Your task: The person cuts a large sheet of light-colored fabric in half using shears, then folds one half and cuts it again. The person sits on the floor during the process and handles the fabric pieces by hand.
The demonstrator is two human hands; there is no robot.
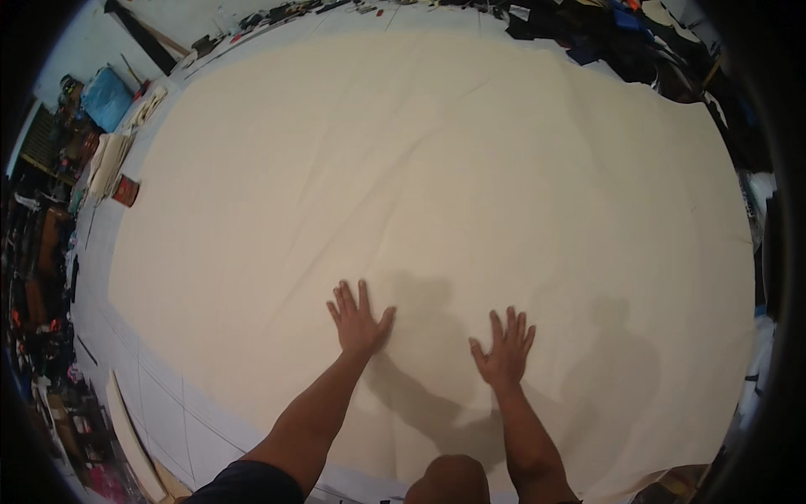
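A large sheet of cream fabric point(252, 185) lies spread over a pale table, with slanting creases running up through its middle. My left hand point(359, 326) rests on the sheet just left of centre, palm down and fingers spread. To its right, my right hand point(505, 349) is also laid flat on the fabric with the fingers apart. Neither hand holds anything. Shadows fall on the cloth between and beside my arms.
The table's pale surface point(159, 403) shows along the left. A red tin point(126, 191) and folded cream cloth point(107, 164) sit at its left edge, near a blue bag point(107, 99). Dark fabric pieces point(604, 38) are heaped at the far right. Small items line the far edge.
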